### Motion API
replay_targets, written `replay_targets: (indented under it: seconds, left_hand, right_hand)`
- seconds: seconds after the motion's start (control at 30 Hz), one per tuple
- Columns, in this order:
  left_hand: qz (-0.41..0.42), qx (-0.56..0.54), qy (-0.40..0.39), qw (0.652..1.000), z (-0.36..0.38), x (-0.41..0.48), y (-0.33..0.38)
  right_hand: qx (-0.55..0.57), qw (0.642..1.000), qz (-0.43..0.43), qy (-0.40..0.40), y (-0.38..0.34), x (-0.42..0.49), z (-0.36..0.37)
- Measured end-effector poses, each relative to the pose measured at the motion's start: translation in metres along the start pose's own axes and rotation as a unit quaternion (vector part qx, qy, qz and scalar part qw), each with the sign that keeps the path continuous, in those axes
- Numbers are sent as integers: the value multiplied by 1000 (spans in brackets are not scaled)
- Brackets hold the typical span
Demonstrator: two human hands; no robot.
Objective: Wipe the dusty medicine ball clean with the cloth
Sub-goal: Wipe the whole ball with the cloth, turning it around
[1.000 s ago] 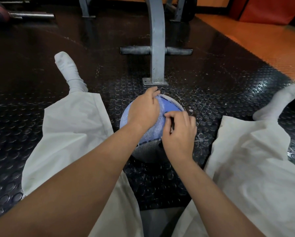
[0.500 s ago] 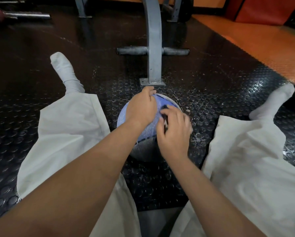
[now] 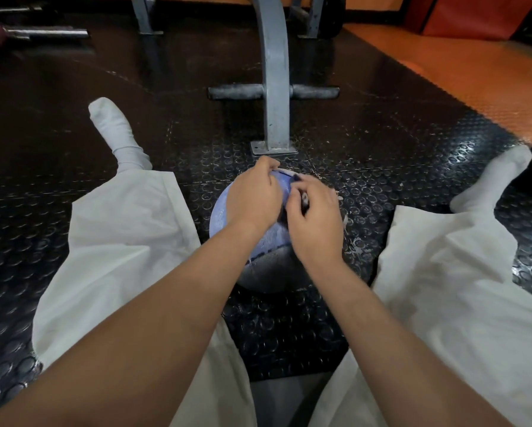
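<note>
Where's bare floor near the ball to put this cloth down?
Free: mat between ball and lap, flanked by left leg and right leg; also the white-flecked strip right of the ball. Crowded: past the ball, by the frame foot, and the ball's top, under left hand and right hand with the cloth.

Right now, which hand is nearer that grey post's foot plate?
Left. The left hand cups the far top of the medicine ball, its fingertips just short of the foot plate. The right hand pinches a dark cloth on the ball's right side, nearer the person.
</note>
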State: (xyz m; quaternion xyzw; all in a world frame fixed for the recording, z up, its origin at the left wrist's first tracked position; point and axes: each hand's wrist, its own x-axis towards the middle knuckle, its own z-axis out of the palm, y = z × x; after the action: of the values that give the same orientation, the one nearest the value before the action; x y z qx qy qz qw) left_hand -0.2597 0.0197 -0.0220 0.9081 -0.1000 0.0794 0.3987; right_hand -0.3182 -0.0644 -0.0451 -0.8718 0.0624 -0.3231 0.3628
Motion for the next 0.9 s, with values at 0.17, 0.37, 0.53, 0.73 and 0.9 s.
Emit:
replay_targets:
  seconds: [0.17, 0.37, 0.53, 0.73, 0.9]
  left_hand:
    - [-12, 4, -23, 1000, -2, 12, -4]
    - [0, 1, -31, 1000, -6, 5, -6]
    - [4, -20, -10, 1000, -7, 1, -4]
    - [-17, -15, -15, 1000, -2, 14, -4]
    - [25, -16, -31, 999, 0, 10, 0]
  right_hand:
    - [-5, 995, -101, -3, 28, -52, 0]
    - [-25, 998, -54, -38, 5, 14, -4]
    - [-79, 989, 42, -114, -10, 29, -1]
    - [-67, 997, -45, -20, 10, -30, 0]
    - [-6, 1000, 16, -15, 5, 9, -8]
